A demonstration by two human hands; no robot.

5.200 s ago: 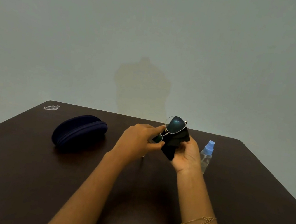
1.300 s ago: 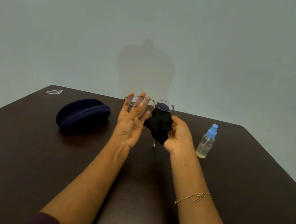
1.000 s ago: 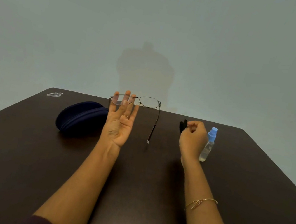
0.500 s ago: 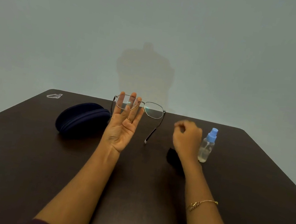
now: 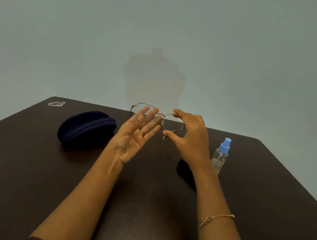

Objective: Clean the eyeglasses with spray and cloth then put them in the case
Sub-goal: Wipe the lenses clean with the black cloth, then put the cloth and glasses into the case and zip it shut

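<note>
A: Head view. Where are the eyeglasses (image 5: pixel 159 118)?

B: Held up above the far part of the table (image 5: pixel 19 180), between both hands. Left hand (image 5: pixel 134 136) is palm-up with the fingers spread flat, and the left lens sits behind its fingertips. Whether that hand actually grips the frame, can't tell.

A: Right hand (image 5: pixel 189 139)?

B: Forefinger on the top rim of the right lens, thumb below near the lower rim, so it's pinching the frame there. Bracelet (image 5: pixel 214 219) on that wrist, ring on a left finger.

A: Orientation?

B: Long axis runs left-right across the view. One temple shows at the left end, another behind the right hand; how far they are folded, can't tell.

A: Other task items?

B: Case (image 5: pixel 87 127), dark blue and zipped shut, lies on the table left of the left hand, long axis slanting away to the right. Spray bottle (image 5: pixel 220 155) stands upright right of the right wrist, clear with a blue cap. Black cloth (image 5: pixel 184 169) lies on the table, partly under the right forearm.

A: Any text?

B: None readable. Small clear object (image 5: pixel 56 103) at the far-left corner, too small to identify.
</note>
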